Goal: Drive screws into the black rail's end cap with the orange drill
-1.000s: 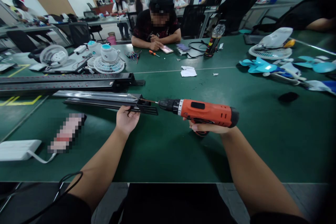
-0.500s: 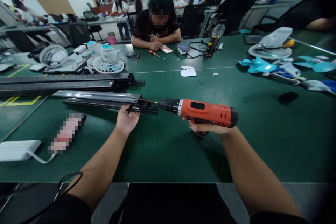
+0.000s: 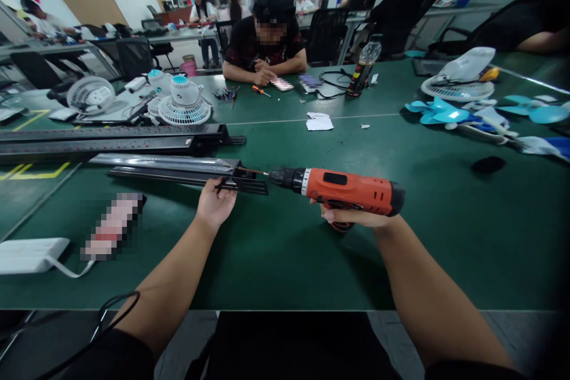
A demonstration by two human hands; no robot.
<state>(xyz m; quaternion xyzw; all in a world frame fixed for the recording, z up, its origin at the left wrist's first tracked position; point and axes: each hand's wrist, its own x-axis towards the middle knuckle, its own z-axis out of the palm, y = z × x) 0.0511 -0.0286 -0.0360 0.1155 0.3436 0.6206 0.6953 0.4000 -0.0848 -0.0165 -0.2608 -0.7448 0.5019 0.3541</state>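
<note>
My right hand is wrapped round the grip of an orange cordless drill, which points left. From its black chuck a long thin bit reaches to the open end of a black metal rail. My left hand holds that rail near its right end from below, thumb at its side and the other fingers partly hidden under it. A second dark strip lies along the rail's lower side. Whether the bit's tip touches anything inside the end is hidden.
More black rails lie behind on the green table. A blurred phone and white power bank are at left. White fan parts and blue fan blades lie farther back. A person sits opposite near a bottle.
</note>
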